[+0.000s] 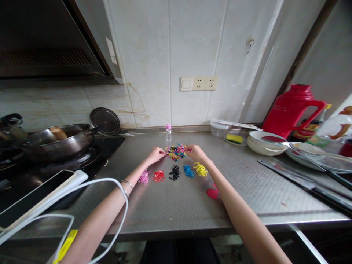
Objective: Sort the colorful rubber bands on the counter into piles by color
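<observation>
A mixed heap of small coloured loops (176, 151), which look like rubber bands or clips, lies on the metal counter. At the heap's left edge, my left hand (155, 155) is closed in a pinch, with pink at its fingertips. My right hand (196, 152) pinches at the right edge; what its fingers hold is too small to make out. Nearer me lie sorted piles in a row: pink loops (144, 176), red loops (158, 176), black loops (174, 172), blue loops (189, 171) and yellow loops (200, 169). Behind the heap stands a small clear bottle with a pink cap (168, 128).
On the left are a pan (59, 143) on the stove and a phone (35, 196) with a white cable (123, 216). A red object (212, 191) lies beside my right forearm. Bowls (265, 146), a knife (286, 178) and a red thermos (288, 112) are on the right.
</observation>
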`<state>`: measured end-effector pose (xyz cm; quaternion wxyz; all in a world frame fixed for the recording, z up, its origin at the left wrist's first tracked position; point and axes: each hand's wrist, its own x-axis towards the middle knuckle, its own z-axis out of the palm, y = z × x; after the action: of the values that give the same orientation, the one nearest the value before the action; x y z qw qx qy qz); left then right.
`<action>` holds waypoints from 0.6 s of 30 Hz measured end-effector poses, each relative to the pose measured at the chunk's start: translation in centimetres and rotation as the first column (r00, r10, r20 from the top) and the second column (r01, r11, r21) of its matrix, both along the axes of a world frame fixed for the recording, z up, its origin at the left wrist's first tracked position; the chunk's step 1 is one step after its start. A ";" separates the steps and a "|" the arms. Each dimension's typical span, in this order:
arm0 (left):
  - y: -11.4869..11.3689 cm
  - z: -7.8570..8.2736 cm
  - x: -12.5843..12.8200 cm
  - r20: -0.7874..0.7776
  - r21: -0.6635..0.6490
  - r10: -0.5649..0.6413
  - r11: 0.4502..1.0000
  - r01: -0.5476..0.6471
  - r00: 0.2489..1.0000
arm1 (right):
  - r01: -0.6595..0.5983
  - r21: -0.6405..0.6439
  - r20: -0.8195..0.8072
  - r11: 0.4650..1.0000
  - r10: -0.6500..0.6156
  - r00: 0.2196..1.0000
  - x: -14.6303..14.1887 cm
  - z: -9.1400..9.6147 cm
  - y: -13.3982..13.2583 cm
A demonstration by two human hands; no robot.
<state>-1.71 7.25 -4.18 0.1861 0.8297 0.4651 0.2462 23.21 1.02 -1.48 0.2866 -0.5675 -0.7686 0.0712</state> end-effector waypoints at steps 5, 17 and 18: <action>0.2 0.0 -0.2 0.040 0.003 -0.003 1.000 0.002 0.999 | 0.009 -0.017 0.016 1.000 -0.008 1.000 0.0 0.2 0.0; -0.3 2.0 -1.4 0.203 0.006 0.027 1.000 -0.029 0.979 | 0.048 -0.047 0.061 0.998 -0.045 0.997 -0.3 0.5 -0.4; -0.5 2.2 -1.6 0.209 0.005 0.021 1.000 -0.023 0.978 | 0.052 -0.048 0.067 0.997 -0.048 0.997 -0.3 0.4 -0.3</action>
<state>-3.30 6.77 -1.98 0.2281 0.7948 0.4511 0.3359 22.94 0.70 -1.07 0.2484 -0.5956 -0.7612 0.0645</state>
